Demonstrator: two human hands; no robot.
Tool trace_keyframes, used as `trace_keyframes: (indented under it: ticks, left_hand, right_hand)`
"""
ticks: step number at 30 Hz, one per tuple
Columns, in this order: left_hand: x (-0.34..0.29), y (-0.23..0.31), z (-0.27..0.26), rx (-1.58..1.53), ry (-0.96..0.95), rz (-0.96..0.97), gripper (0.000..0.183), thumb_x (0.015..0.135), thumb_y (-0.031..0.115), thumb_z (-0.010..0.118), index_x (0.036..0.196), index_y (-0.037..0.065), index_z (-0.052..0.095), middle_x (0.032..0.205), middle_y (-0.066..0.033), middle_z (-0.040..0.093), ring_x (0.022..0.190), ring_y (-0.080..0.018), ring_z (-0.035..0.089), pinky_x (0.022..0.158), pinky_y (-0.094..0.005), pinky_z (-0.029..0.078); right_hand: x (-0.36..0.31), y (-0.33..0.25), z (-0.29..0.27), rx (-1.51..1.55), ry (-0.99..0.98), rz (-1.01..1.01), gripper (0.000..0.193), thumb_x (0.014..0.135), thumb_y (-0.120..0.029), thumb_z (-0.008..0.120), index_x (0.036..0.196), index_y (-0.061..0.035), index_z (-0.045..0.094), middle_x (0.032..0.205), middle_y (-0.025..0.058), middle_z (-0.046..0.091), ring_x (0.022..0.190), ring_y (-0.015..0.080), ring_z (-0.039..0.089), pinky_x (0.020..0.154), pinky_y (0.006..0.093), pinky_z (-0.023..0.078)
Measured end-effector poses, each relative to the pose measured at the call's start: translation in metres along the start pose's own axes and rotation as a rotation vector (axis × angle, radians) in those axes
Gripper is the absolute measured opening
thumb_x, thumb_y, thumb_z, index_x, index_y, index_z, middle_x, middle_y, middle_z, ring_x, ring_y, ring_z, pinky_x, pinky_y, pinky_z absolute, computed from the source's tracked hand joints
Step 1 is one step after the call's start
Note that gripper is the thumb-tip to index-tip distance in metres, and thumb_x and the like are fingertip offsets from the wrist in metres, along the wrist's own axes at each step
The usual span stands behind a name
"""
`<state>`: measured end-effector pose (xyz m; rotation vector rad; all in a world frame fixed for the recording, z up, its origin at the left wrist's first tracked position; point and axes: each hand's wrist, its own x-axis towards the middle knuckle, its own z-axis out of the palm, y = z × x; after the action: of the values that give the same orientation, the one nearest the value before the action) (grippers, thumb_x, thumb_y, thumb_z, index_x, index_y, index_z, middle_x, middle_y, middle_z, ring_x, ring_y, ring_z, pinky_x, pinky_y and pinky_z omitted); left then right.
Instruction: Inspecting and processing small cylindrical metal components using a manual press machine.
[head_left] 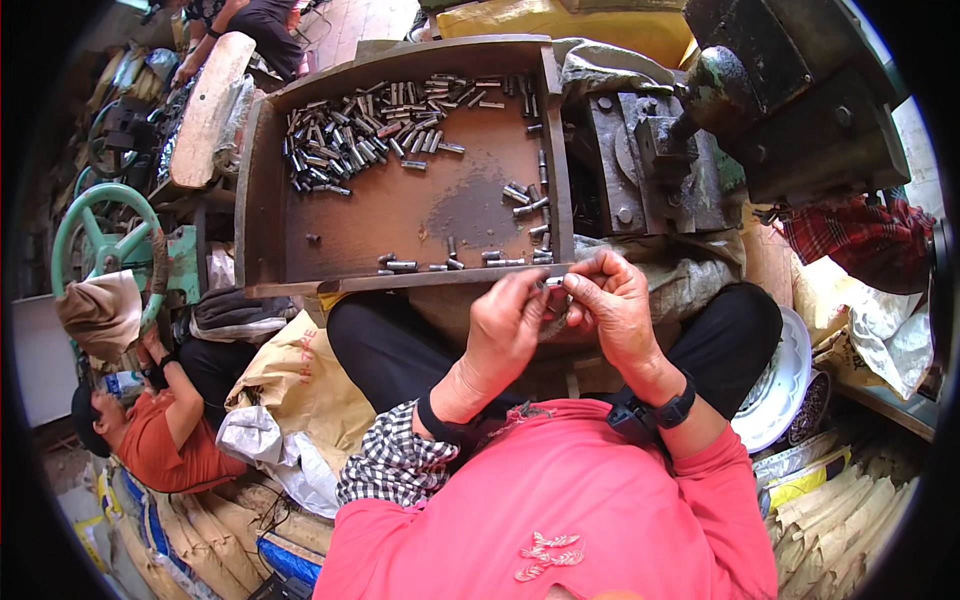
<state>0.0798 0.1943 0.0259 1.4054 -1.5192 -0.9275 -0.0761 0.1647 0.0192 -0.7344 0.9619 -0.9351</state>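
Note:
Just beyond my lap, both hands meet at the near edge of a shallow brown tray (262,200). Between their fingertips is a small metal pin (553,282), short and shiny, partly covered by the fingers. My left hand (500,318) is closed, its thumb and forefinger pinching the left end; it looks slightly blurred. My right hand (615,302) pinches the other end with curled fingers. Many similar dark metal cylinders (345,140) are heaped at the tray's far left. Others lie loose along its right side and near edge.
A heavy press (650,160) with dark metal blocks stands right of the tray. A white basin (775,390) sits beside my right knee. At left are a green handwheel (105,240) and a co-worker in an orange shirt (175,440). Another person (265,30) sits at far left.

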Motion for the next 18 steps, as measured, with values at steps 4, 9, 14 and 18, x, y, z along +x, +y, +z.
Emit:
trace_keyframes:
  ticks: [4, 9, 14, 18]
  left_hand:
    - [-0.002, -0.01, -0.002, 0.165, -0.101, 0.254, 0.033, 0.081, -0.005, 0.058, 0.114, -0.003, 0.052, 0.09, -0.019, 0.061, 0.071, -0.0285, 0.064, 0.057, -0.0312, 0.052]
    - [0.01, 0.001, -0.011, -0.445, -0.439, -0.245, 0.025, 0.091, 0.005, 0.053, 0.115, -0.002, 0.051, 0.086, -0.0106, 0.063, 0.064, -0.0155, 0.064, 0.053, -0.0257, 0.052]
    - [0.024, 0.007, -0.017, -0.655, -0.532, -0.458, 0.049, 0.093, 0.012, 0.054, 0.136, 0.0, 0.034, 0.084, -0.0071, 0.062, 0.063, -0.0142, 0.064, 0.054, -0.0209, 0.051]
    - [0.027, -0.008, -0.01, -0.514, -0.44, -0.373, 0.038, 0.091, 0.01, 0.056, 0.126, 0.0, 0.047, 0.083, -0.0062, 0.063, 0.063, -0.0125, 0.064, 0.056, -0.0208, 0.051]
  right_hand:
    - [0.004, -0.014, -0.014, -0.005, -0.136, 0.113, 0.009, 0.084, -0.01, 0.066, 0.084, -0.0032, 0.058, 0.071, 0.0061, 0.066, 0.05, 0.0046, 0.057, 0.042, 0.015, 0.042]
    - [0.014, -0.015, -0.033, 0.051, -0.293, 0.249, 0.01, 0.084, -0.01, 0.066, 0.084, -0.0028, 0.059, 0.07, 0.0069, 0.065, 0.048, 0.006, 0.057, 0.043, 0.0158, 0.044]
    - [0.016, -0.017, -0.032, 0.144, -0.386, 0.244, 0.01, 0.085, -0.01, 0.064, 0.083, -0.0022, 0.058, 0.07, 0.0074, 0.064, 0.051, 0.0066, 0.057, 0.045, 0.0163, 0.044]
    - [0.026, -0.017, -0.028, 0.029, -0.292, 0.175, 0.009, 0.086, -0.007, 0.062, 0.082, -0.0013, 0.057, 0.069, 0.0071, 0.064, 0.049, 0.0069, 0.056, 0.043, 0.0177, 0.044]
